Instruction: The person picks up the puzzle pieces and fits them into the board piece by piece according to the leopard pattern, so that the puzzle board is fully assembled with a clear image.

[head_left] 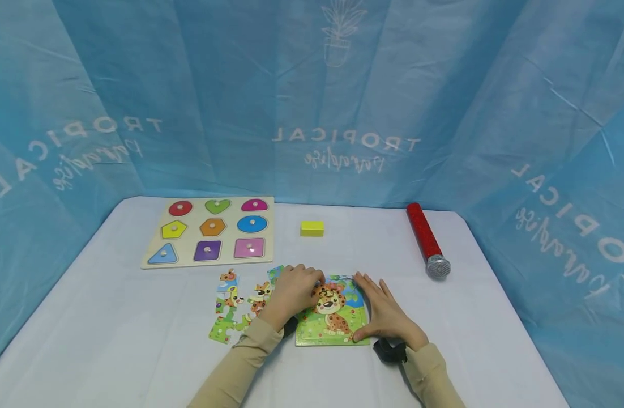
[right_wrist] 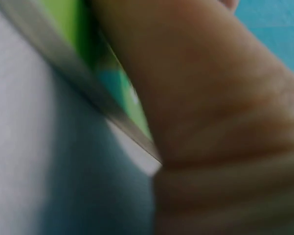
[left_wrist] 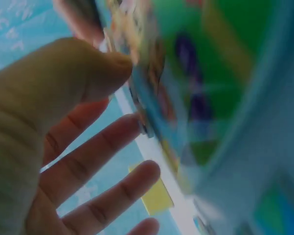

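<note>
A square jigsaw puzzle board (head_left: pixel 332 331) with a cartoon leopard picture lies on the white table. My left hand (head_left: pixel 294 292) is over its upper left part. In the left wrist view, the thumb (left_wrist: pixel 105 68) and a finger pinch a thin puzzle piece (left_wrist: pixel 142 115) at its edge, while the other fingers stretch out. My right hand (head_left: pixel 388 311) rests spread at the board's right side, thumb on the lower right corner and fingertips by the upper right corner. The right wrist view shows the thumb (right_wrist: pixel 186 88) against the board edge (right_wrist: pixel 132 129).
Several loose puzzle pieces (head_left: pixel 222 328) lie left of the board, partly behind the left forearm. Farther back are a shape puzzle board (head_left: pixel 184 243) with knobbed pieces, a yellow block (head_left: pixel 312 228) and a red microphone (head_left: pixel 425 235). A blue printed curtain (head_left: pixel 240 113) surrounds the table.
</note>
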Tool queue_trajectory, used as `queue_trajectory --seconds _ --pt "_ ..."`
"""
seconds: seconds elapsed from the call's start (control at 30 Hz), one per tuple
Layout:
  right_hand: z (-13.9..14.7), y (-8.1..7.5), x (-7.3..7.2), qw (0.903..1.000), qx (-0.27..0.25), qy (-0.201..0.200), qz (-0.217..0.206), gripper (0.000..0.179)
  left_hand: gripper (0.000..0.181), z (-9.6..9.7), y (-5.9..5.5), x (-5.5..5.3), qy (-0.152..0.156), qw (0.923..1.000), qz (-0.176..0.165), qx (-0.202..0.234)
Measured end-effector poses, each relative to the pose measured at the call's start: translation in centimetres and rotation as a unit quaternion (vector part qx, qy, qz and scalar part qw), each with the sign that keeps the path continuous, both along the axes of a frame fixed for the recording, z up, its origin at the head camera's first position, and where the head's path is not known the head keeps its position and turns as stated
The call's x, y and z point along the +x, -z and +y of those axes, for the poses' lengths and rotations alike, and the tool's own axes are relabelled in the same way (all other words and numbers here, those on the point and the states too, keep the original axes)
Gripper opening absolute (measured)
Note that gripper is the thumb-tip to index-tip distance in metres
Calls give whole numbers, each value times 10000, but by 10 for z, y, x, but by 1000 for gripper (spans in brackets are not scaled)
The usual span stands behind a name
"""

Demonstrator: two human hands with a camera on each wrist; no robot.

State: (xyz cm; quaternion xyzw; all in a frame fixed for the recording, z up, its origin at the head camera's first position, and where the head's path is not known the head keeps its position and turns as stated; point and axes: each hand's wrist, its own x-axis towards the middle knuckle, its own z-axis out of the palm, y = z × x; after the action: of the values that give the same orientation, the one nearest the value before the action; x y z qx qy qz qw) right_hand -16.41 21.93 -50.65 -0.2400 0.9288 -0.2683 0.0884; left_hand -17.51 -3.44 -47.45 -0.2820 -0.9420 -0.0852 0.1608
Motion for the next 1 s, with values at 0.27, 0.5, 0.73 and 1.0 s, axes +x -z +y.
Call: queue_trajectory --seconds 0.27,0.5,0.73,1.0 --pt "1 -1 0 9999 -47 -73 103 130 11 16 -1 1 -172 9993 202 -260" --pt "3 2 0 9997 -33 -186 150 131 6 23 -4 -1 -295 9977 32 -613" --pt "0 1 0 9999 -21 -112 106 128 21 6 -2 0 -54 9978 -666 1" --pt "-1 1 1 9999 -1 -69 93 127 38 -53 -2 -3 -985 9850 -1017 990"
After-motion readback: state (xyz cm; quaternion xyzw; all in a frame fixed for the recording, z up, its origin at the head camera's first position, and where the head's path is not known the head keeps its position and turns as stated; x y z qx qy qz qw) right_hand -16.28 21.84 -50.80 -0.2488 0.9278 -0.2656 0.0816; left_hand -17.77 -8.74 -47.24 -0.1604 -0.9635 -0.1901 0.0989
